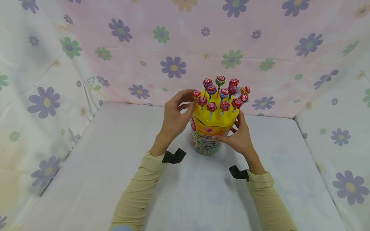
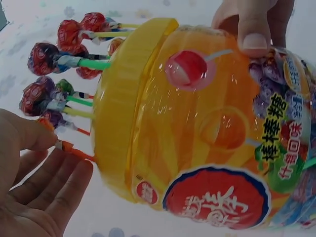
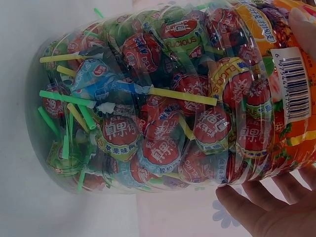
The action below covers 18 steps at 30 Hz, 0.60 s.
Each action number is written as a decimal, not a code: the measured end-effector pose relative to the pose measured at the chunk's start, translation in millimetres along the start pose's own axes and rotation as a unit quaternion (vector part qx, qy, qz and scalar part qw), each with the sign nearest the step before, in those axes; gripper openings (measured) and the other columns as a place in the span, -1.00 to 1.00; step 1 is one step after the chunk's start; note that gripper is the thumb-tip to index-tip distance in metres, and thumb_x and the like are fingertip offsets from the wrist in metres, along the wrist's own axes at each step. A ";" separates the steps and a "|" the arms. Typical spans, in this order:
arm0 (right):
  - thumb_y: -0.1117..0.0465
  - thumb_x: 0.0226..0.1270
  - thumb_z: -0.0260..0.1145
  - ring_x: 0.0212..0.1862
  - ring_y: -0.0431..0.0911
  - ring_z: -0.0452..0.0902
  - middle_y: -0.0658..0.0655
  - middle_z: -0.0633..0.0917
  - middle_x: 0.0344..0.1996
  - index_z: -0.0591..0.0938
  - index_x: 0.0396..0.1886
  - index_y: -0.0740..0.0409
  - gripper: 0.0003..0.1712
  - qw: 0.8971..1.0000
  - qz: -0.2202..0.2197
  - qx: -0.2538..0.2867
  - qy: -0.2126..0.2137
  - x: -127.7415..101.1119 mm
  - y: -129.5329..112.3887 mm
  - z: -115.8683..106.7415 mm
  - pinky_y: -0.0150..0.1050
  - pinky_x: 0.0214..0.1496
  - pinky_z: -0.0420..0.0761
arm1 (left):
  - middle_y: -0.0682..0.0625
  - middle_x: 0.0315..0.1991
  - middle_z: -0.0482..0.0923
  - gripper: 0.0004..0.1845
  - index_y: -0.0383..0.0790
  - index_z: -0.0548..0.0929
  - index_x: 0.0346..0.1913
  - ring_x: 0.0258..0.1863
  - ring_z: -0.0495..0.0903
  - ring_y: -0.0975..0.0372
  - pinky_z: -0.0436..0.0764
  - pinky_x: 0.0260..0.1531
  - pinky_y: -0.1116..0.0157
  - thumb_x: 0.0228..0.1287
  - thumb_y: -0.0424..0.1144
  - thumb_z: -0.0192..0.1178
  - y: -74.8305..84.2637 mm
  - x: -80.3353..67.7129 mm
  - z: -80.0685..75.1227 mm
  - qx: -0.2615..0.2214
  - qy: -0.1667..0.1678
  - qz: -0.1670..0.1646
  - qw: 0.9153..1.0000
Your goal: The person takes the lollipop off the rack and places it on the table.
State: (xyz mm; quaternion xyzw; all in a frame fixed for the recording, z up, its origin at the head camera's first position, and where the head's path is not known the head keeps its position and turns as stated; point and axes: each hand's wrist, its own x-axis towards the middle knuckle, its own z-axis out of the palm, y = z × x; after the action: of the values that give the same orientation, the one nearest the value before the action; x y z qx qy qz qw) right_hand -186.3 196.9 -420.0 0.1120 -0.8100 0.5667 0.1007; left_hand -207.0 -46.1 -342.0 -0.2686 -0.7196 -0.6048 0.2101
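Note:
A large clear jar [image 3: 163, 118] full of wrapped lollipops stands on the white table, an orange label [image 2: 222, 113] round its upper part. Its yellow lid [image 1: 216, 120] carries several lollipops [image 1: 211, 106] upright on their sticks. At the lid's left edge my left hand [image 1: 177, 110] pinches one lollipop [image 1: 196, 94] between thumb and finger. In the left wrist view this lollipop's orange stick [image 2: 76, 150] meets the lid's edge; whether it sits in a hole cannot be told. My right hand [image 1: 235, 136] grips the jar's right side, thumb in front and fingers behind.
The white table [image 1: 124, 160] spreads around the jar. A flower-patterned cloth [image 1: 196, 41] hangs close behind it, with more such cloth at the left [image 1: 43, 128] and right [image 1: 341, 128]. Each wrist bears a dark camera mount [image 1: 174, 156].

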 end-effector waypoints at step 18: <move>0.28 0.00 0.67 0.39 0.11 0.38 0.08 0.40 0.40 0.16 0.57 -0.12 0.21 1.000 -0.016 -0.001 0.002 -0.2 1.5 -0.2 0.28 0.38 0.46 | -0.31 0.01 0.66 -0.61 -0.47 0.55 0.22 -0.06 0.69 -0.03 0.72 0.04 0.23 0.34 -0.56 0.23 -3.9 -1.2 12.5 0.007 0.041 0.030 0.999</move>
State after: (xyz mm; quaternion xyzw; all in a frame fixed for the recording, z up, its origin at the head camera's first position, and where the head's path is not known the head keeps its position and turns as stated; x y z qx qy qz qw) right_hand -186.6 197.5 -421.3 0.1239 -0.8087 0.5642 0.1112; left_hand -208.3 -34.4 -347.9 -0.2639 -0.7062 -0.6037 0.2592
